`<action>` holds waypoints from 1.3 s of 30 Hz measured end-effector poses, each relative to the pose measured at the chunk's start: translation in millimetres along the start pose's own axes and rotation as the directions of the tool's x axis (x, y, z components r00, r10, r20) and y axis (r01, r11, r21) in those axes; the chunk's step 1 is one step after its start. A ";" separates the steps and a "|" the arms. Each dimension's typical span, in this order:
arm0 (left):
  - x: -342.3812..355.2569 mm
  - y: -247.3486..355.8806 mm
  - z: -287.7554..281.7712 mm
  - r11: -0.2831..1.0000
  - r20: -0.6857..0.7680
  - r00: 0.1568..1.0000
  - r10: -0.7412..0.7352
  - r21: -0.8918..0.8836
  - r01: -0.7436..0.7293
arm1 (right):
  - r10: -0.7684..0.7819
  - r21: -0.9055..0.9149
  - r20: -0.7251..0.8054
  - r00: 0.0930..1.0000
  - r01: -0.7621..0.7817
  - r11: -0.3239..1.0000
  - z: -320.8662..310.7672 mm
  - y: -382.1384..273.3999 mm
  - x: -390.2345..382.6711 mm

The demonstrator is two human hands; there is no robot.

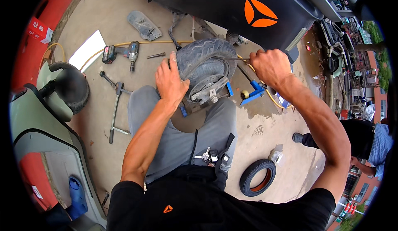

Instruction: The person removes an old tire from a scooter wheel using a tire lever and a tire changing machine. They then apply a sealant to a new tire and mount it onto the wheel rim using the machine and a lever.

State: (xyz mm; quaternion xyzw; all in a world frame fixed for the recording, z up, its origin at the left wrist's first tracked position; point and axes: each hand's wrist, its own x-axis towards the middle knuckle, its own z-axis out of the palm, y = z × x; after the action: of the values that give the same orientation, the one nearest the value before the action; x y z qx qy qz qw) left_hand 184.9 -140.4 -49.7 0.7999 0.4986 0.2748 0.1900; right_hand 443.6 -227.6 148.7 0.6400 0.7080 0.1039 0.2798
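Seemingly I'm midway: the tyre looks partly off its wheel, the rest remaining; my left hand spreads against it, right hand clenched round a lever.

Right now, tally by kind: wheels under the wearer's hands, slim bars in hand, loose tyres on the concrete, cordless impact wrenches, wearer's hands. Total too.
Wheel: 1
Slim bar: 1
Loose tyre: 1
Cordless impact wrench: 1
Hands: 2 (left hand, right hand)
Total: 6
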 end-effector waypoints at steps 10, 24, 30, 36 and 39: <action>-5.7 -17.9 -3.4 1.000 -0.010 1.000 -0.013 -0.002 0.013 | -0.137 0.168 0.119 0.983 0.116 0.979 -26.3 -20.9 -0.2; -5.4 -19.1 -1.0 1.000 -0.022 1.000 0.007 -0.013 -0.007 | -0.022 0.777 0.338 0.941 -0.266 0.571 -33.1 8.8 24.6; -2.6 -9.8 2.0 0.999 -0.059 0.998 -0.009 -0.045 0.007 | 0.156 0.775 0.597 0.787 -0.616 0.141 -12.0 -36.5 -28.3; -1.3 -10.1 5.6 0.998 -0.031 0.999 -0.017 -0.053 0.015 | 0.299 0.837 0.524 0.798 -0.548 -0.005 12.0 -77.9 -52.0; -2.2 -7.3 5.0 1.000 -0.052 0.999 -0.016 -0.016 0.015 | 0.352 0.854 0.495 0.794 -0.519 -0.030 21.8 -96.6 -58.7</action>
State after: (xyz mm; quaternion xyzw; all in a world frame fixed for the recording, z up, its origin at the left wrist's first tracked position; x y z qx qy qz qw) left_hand 182.2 -139.4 -58.3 0.7870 0.5075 0.2977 0.1855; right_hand 374.7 -304.1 97.4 0.8535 0.3389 -0.3382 -0.2058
